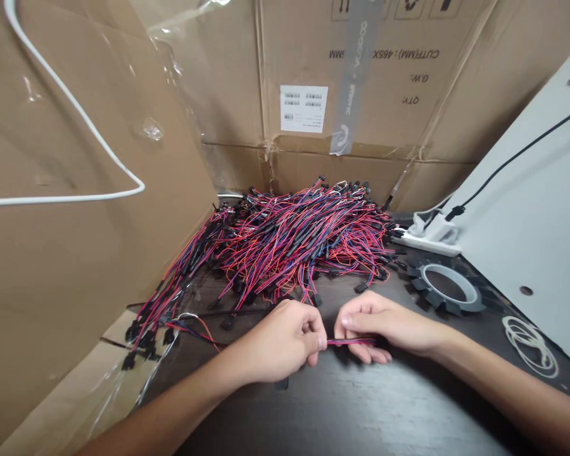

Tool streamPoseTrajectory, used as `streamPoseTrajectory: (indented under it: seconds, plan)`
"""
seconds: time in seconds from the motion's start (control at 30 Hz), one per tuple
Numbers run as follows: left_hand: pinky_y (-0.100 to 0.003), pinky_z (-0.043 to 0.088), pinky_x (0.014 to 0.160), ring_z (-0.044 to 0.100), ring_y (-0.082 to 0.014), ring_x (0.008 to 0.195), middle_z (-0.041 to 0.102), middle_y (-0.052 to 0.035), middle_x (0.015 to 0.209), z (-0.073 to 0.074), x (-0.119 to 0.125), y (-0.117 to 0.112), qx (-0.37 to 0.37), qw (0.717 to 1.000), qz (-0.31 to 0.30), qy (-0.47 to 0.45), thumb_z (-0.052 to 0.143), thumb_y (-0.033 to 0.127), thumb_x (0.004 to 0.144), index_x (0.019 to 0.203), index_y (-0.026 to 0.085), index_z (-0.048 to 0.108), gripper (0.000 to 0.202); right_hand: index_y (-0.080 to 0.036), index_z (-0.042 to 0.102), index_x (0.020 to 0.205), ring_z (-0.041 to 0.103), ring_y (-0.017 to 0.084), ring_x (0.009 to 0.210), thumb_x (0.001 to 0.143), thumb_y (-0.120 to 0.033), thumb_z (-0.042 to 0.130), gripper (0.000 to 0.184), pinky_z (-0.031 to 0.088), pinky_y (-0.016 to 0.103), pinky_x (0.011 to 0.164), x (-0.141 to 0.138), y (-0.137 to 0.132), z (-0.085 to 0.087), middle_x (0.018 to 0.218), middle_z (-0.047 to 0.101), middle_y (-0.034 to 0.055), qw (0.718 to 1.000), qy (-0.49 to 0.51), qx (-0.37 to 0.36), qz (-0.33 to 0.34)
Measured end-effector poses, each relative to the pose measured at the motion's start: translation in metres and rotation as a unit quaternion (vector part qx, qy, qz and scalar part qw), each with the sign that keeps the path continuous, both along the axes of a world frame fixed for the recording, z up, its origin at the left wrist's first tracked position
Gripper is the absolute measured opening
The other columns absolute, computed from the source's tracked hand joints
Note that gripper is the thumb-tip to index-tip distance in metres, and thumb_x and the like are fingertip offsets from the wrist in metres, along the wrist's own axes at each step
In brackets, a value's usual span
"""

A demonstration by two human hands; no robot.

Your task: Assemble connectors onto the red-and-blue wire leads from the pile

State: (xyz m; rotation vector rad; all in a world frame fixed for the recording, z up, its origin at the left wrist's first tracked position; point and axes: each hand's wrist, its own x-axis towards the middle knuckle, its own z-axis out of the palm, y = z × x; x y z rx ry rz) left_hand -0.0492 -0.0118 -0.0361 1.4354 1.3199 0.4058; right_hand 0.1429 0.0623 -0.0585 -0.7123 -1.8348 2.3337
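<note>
Both hands meet low over a dark wooden table. My left hand is closed, pinching one end of a short red, blue and black wire cable. My right hand is closed too, with fingers curled over the cable's other end. The cable runs level between the two hands, just above the tabletop. A black connector peeks out under my left hand. Behind the hands lies a big heap of the same wire cables with black connectors.
A separate bundle of cables trails toward the left table edge. Cardboard boxes wall in the left and back. A black toothed ring, a white power strip, a leaning white panel and coiled white ties sit at right.
</note>
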Motion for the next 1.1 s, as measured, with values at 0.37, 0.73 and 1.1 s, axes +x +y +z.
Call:
streamPoseTrajectory:
  seconds: [0.37,0.73,1.1]
  plan:
    - [-0.02,0.031,0.051,0.038,-0.0064,0.044,0.055,0.0044,0.054,0.005,0.0,0.001,0.018,1.0,0.015,-0.003,0.051,0.019,0.078,0.069,0.015,0.054,0.011,-0.007,0.064,0.081,0.055,0.006,0.036,0.075,-0.033,0.071,0.027,0.035,0.011,0.029,0.006,0.009,-0.005,0.057,0.068,0.0044,0.996,0.019,-0.082,0.021]
    - [-0.02,0.032,0.052,0.04,-0.0062,0.045,0.057,0.0034,0.057,0.004,-0.001,0.002,0.04,0.999,-0.007,0.02,0.051,0.02,0.081,0.071,0.014,0.057,0.013,-0.009,0.063,0.075,0.035,0.002,0.032,0.077,-0.033,0.067,0.025,0.019,0.014,0.03,0.009,0.009,0.003,0.047,0.057,-0.0027,0.995,-0.044,-0.071,0.046]
    - [-0.021,0.032,0.052,0.041,-0.0079,0.047,0.057,0.0023,0.055,0.004,-0.005,0.006,0.067,0.997,0.009,0.025,0.052,0.026,0.081,0.069,0.014,0.058,0.018,-0.014,0.056,0.073,0.02,0.004,0.042,0.077,-0.035,0.063,0.022,0.011,0.018,0.039,-0.002,-0.002,0.014,0.049,0.033,-0.0094,0.994,-0.09,0.033,-0.049]
